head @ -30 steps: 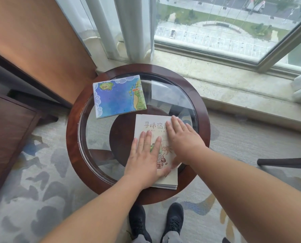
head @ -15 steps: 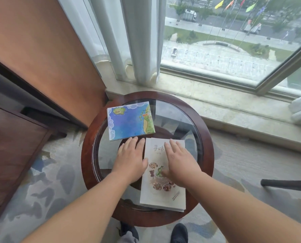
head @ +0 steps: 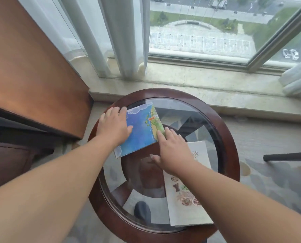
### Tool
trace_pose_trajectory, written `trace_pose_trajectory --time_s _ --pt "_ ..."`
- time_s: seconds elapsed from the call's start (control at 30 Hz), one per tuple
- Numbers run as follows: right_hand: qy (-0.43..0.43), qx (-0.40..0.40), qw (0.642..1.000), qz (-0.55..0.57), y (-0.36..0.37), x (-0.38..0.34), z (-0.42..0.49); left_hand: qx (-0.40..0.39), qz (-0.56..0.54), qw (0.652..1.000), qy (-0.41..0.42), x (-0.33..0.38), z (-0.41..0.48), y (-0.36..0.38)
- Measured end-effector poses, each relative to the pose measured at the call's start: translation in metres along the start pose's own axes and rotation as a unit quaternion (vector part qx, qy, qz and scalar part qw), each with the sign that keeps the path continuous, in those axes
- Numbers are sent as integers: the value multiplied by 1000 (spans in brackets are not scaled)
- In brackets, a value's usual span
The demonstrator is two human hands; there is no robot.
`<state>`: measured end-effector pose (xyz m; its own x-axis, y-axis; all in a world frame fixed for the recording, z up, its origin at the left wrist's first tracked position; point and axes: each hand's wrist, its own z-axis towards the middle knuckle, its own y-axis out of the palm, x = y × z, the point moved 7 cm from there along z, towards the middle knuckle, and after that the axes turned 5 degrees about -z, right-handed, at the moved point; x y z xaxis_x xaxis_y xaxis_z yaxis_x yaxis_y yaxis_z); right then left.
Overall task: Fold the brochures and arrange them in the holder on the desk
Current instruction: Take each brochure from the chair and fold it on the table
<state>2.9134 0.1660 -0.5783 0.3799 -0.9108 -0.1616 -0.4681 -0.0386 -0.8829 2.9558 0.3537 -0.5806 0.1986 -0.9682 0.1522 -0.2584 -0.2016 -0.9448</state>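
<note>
Hands flat: left hand (head: 113,128) and right hand (head: 172,152) press blue map brochure (head: 142,132), seemingly no grip closed.

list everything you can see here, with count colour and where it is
map brochure: 1, blue with green coast, far left of the tabletop
food brochure: 1, white with small pictures, near right of the tabletop
round table: 1, dark wood rim with glass top, centre
curtain: 1, white, hanging by the window
window sill: 1, pale stone, behind the table
wooden panel: 1, brown, left
shoe: 1, black, seen through the glass
left hand: flat on the map brochure's left part
right hand: fingers touching the map brochure's right corner
</note>
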Motion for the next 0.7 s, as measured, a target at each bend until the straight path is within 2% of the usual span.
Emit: trace_pose_trajectory --time_s 0.2,0.4,0.57,0.7 --pt "38 -32 999 -11 12 -5 10 8 59 998 3 -8 12 9" --pt "53 -72 996 -12 15 -6 10 -13 31 999 -38 -14 18 12" --pt "57 -81 995 5 11 -8 13 -17 -23 996 -79 -20 11 11" --pt "56 -68 995 35 3 -8 9 0 -168 979 -113 -21 0 0"
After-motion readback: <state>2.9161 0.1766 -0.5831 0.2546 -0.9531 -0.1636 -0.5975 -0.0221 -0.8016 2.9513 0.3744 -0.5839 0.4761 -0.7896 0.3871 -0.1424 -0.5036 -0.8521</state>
